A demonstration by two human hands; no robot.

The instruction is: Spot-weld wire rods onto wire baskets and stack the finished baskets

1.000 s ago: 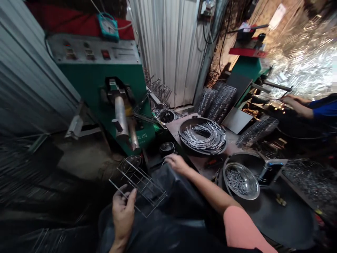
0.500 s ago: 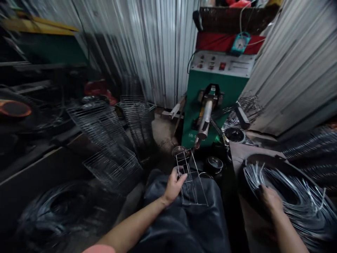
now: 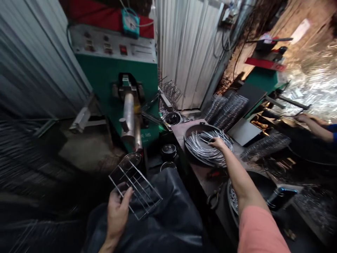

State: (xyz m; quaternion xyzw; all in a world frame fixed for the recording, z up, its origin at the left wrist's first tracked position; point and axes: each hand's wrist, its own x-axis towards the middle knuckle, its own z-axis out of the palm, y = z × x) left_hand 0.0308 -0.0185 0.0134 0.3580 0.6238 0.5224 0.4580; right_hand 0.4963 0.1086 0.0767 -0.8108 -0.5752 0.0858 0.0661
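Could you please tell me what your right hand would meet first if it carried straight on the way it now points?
Your right hand is already over the bent wire pieces in the round black pan. Straight on, it would probably meet the pan's far rim first, though depth is hard to judge from this view.

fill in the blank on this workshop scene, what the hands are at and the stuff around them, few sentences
The right hand touches bent wires in a round ____ pan.
The sleeve on that arm is ____.
The left hand holds a wire frame in front of a ____ machine.
A co-worker's hand comes out of a ____ sleeve.

Missing words: black, pink, green, blue.
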